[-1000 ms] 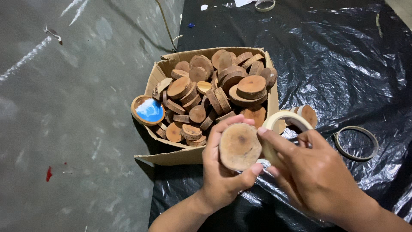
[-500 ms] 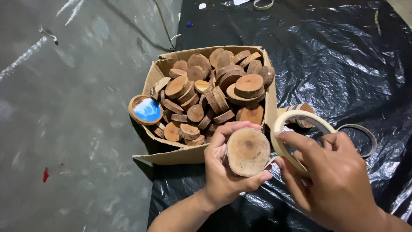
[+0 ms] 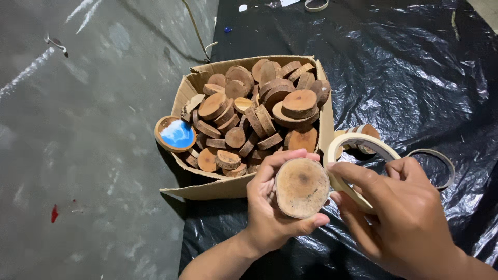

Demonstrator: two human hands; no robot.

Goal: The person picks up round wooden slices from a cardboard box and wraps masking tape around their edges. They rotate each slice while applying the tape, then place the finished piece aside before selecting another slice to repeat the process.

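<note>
My left hand [image 3: 270,212] grips a round wooden slice [image 3: 302,187], flat face up, just in front of the cardboard box [image 3: 199,186]. My right hand [image 3: 399,218] holds a roll of pale masking tape [image 3: 358,148] against the slice's right edge, fingers curled through and around the ring. The box is filled with several similar wood slices [image 3: 259,116].
A wood slice with a blue painted face [image 3: 175,134] leans at the box's left side. Black plastic sheeting [image 3: 415,78] covers the floor on the right, grey floor [image 3: 78,155] on the left. An empty tape ring [image 3: 441,166] lies right of my hands, another ring [image 3: 316,5] at the top.
My right hand with the tape roll has shifted right and outward, away from the face of the slice. The slice has tilted a little in my left hand.
</note>
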